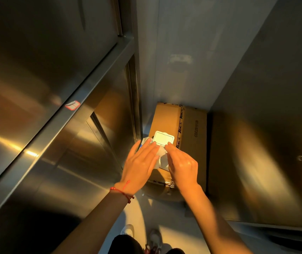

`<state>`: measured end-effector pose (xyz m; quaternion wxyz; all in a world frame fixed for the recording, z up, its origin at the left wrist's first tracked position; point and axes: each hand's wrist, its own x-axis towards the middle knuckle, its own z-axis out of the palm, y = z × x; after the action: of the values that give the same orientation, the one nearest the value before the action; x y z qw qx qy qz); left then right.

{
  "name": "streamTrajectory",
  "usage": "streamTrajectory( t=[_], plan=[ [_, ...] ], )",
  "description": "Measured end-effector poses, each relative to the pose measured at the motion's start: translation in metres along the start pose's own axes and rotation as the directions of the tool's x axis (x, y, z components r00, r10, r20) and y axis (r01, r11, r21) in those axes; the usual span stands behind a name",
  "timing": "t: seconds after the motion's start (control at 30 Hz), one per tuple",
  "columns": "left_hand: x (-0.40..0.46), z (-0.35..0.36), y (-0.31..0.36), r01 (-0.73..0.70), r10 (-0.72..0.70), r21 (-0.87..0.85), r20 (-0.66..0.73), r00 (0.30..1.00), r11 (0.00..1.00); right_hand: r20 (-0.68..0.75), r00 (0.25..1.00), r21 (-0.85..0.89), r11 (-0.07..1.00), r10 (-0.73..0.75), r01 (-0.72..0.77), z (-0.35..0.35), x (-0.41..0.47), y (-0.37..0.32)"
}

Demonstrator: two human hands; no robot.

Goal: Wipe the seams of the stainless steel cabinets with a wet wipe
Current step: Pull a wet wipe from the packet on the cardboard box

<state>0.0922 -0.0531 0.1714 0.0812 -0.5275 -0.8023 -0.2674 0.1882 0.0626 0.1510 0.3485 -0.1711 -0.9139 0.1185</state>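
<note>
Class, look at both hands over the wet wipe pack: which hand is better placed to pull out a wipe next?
Probably the right hand: its fingertips sit at the opening under the raised lid of the wet wipe pack, on the white wipe. The left hand lies flat, steadying the pack.

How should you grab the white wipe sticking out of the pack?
Probably pinch the crumpled white wipe at its loose top, just below the open lid flap, coming from above and pulling up. It bunches up between the left hand and right hand, so that free end seems easiest to reach.
</note>
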Motion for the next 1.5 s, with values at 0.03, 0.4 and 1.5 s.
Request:
streamTrajectory(
  t=[0.03,0.4,1.5],
  plan=[
    [-0.001,-0.002,0.000,0.002,-0.002,0.002,-0.002,1.000,1.000,-0.001,1.000,0.013,1.000,-0.004,0.004,-0.002,0.000,0.001],
    [-0.002,-0.019,0.004,-0.011,0.011,-0.007,0.043,0.999,1.000,0.043,0.993,0.197,0.975,-0.113,0.102,-0.016,-0.002,-0.012],
    [-0.104,-0.063,0.019,0.029,-0.028,0.002,-0.144,0.989,1.000,-0.069,0.982,0.053,0.982,-0.178,0.182,-0.062,-0.066,-0.101]
  ],
)
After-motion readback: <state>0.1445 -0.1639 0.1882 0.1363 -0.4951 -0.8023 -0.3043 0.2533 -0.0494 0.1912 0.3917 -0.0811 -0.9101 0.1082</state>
